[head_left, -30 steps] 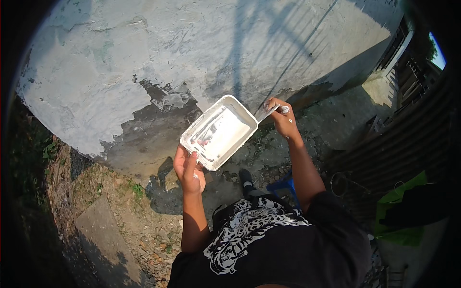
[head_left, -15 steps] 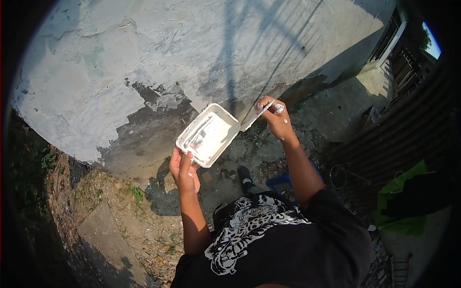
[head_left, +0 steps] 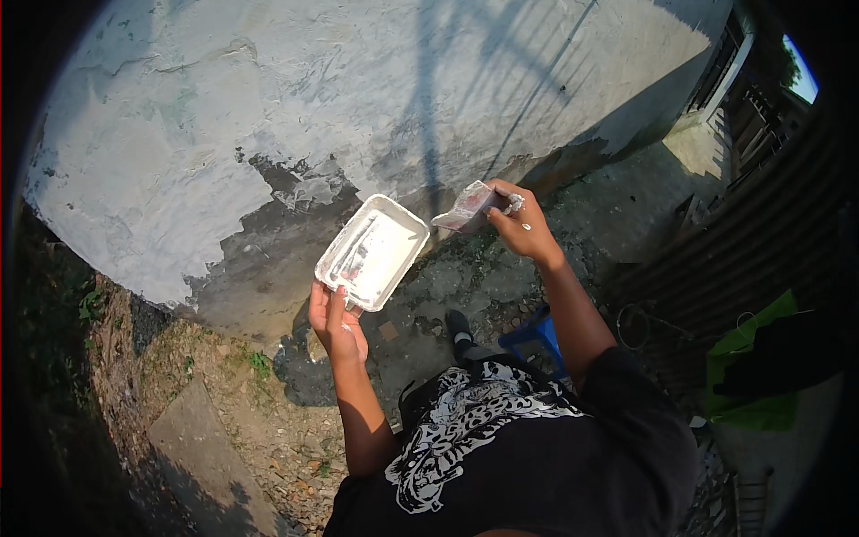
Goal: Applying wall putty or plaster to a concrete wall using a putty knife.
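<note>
My left hand [head_left: 340, 324] grips the near corner of a shallow white rectangular tub [head_left: 400, 275], thumb over the rim and fingers beneath. White paste coats the tub's inside, with dark streaks along its left part. Just right of the tub, my right hand [head_left: 522, 224] pinches a flat, flexible scraper blade [head_left: 464, 208] smeared with white. Blade and tub stand slightly apart. Dabs of white paste stick to the back of my right hand. Beyond both hands rises a wall [head_left: 295, 80] coated in whitish plaster, its lower part bare, dark and flaking [head_left: 277, 233].
A blue plastic stool [head_left: 535, 340] stands on the ground right of my foot [head_left: 459, 327]. Rubble and a flat slab [head_left: 201, 447] lie at lower left. Along the right run corrugated sheeting [head_left: 716, 242] and a green cloth [head_left: 756, 407].
The scraper has come away from the tub's right rim and turned so its flat face shows. The tub has shifted slightly left, and my right hand slightly right and down.
</note>
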